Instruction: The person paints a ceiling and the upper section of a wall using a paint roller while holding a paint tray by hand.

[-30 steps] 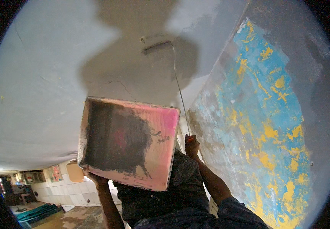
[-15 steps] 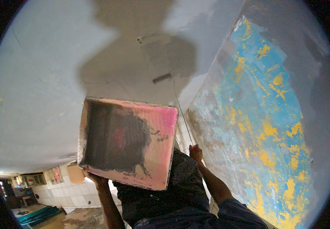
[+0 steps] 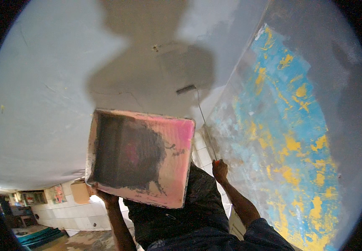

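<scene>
My left hand (image 3: 105, 195) holds up a shallow pink paint tray (image 3: 141, 157) from below; its inside is smeared with dark grey paint. My right hand (image 3: 220, 169) grips the lower end of a thin metal rod (image 3: 204, 123). The rod rises to a small paint roller (image 3: 186, 89), which lies against the ceiling just above the tray's far right corner. A darker grey, wet-looking painted patch (image 3: 147, 79) spreads over the ceiling around the roller. Both forearms rise from the lower edge, either side of a dark cloth (image 3: 181, 213).
The pale ceiling (image 3: 43, 104) shows a thin crack and a small fitting (image 3: 155, 48). On the right a wall (image 3: 290, 138) has flaking blue and yellow paint. White tiled walls (image 3: 64, 213) and a green stack on the floor (image 3: 38, 236) lie at lower left.
The roller has come down the ceiling toward the tray, leaving a wider dark patch. My right hand has dropped slightly with the rod. The tray has stayed still.
</scene>
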`<action>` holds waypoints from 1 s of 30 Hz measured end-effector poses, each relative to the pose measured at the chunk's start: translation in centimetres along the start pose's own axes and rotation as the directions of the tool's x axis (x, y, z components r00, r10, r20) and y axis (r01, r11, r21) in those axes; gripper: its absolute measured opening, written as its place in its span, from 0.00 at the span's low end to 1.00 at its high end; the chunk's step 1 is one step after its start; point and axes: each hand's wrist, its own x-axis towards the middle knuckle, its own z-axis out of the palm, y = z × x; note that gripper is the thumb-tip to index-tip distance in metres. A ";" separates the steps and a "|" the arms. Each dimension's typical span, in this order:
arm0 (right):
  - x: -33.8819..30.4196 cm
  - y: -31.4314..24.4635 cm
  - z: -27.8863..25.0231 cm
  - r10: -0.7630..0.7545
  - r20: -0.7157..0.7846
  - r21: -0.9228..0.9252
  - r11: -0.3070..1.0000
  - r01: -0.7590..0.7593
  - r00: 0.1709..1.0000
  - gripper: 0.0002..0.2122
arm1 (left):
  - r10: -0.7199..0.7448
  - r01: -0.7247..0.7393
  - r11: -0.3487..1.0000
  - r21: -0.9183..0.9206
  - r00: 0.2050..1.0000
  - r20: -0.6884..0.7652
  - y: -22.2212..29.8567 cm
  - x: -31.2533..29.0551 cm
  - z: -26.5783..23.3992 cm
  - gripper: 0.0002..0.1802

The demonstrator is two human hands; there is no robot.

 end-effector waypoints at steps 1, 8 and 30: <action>-0.3 -0.2 -1.0 0.005 0.002 -0.009 1.000 -0.005 1.000 0.14 | -0.020 0.021 0.999 -0.031 0.999 0.033 0.2 -0.7 2.2 0.33; -0.6 -2.5 -6.3 0.298 -0.054 0.334 0.905 -0.264 0.953 0.13 | -0.059 0.054 0.984 -0.171 0.998 -0.027 -0.1 -0.7 2.8 0.34; 4.8 -9.2 -11.2 0.233 -0.301 0.581 0.814 -0.016 0.925 0.13 | 0.207 -0.087 0.911 0.403 0.942 -0.263 -2.1 0.8 -1.3 0.35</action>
